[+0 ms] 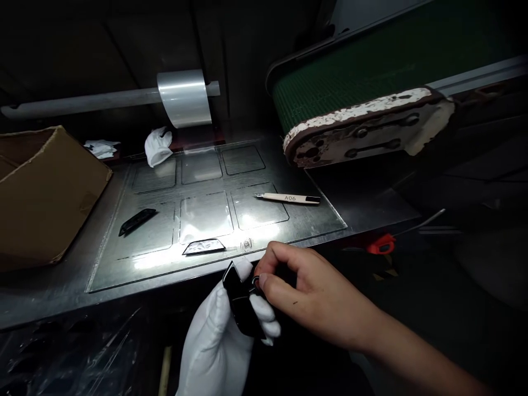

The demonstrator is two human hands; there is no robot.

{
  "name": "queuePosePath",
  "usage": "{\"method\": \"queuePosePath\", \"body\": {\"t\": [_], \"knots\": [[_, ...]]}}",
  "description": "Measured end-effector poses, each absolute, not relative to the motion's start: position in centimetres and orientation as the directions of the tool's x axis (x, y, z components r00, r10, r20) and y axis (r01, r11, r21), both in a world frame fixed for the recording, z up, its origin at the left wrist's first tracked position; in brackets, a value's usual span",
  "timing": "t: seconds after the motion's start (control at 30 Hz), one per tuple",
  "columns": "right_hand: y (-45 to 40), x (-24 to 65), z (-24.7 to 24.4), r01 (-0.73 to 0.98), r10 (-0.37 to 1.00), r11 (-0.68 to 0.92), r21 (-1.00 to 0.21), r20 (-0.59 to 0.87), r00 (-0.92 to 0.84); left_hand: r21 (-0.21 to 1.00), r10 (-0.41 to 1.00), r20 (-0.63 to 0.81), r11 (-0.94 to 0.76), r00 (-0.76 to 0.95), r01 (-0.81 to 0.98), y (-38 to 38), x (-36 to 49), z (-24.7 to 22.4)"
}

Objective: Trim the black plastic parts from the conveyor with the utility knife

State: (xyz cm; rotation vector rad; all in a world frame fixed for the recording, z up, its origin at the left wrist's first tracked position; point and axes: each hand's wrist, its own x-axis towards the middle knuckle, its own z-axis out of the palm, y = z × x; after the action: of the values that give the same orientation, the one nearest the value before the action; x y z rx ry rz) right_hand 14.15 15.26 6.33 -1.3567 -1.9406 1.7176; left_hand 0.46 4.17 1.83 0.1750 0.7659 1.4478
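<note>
We are looking at smooth, mirror-dark curves: a glossy black piece [243, 311] with a pointed upper corner is resting in our left hand [212, 335], just off the near edge of the surface [309, 220]. The soft white knit of the glove is wrinkling as thumb and fingers are closing around the piece from both sides. Our bare right hand [297, 286] is keeping thumb and forefinger nearly together, pinching a small dark loop against the piece's side (we cannot tell whether the loop belongs to it).

On the surface, brushed-looking and marked with rounded rectangles, a slim, pale-handled knife [289, 198] reading "A06" is lying towards the right edge. A flat trapezoid [204, 247], silvery with a dark border, is lying along the near edge, and a faceted dark strip [137, 221] is slanting near the left edge. By the far left corner a crumpled white cloth [158, 147] is sitting, while a brown cardboard box [53, 198] is standing beyond the left edge.
</note>
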Motion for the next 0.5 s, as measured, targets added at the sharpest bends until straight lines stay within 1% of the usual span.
{"method": "queuePosePath", "body": {"t": [0.13,0.3,0.43,0.5], "knots": [[15.1,14.4,6.2,0.447,0.716,-0.130,-0.885,-0.396,-0.576,0.548,0.911,-0.385,0.094,-0.151,-0.831,4.1,1.0,2.5],[14.8,14.9,6.2,0.370,0.675,-0.167,-0.914,-0.379,-0.633,0.592,0.891,-0.417,0.117,-0.179,-0.797,3.9,1.3,2.9],[14.7,15.3,6.2,0.321,0.659,-0.143,-0.936,-0.332,-0.675,0.680,0.883,-0.417,0.145,-0.216,-0.719,3.7,1.0,2.7],[14.6,15.5,6.1,0.297,0.655,-0.136,-0.945,-0.311,-0.689,0.682,0.882,-0.425,0.166,-0.202,-0.712,3.7,1.0,2.9]]}}
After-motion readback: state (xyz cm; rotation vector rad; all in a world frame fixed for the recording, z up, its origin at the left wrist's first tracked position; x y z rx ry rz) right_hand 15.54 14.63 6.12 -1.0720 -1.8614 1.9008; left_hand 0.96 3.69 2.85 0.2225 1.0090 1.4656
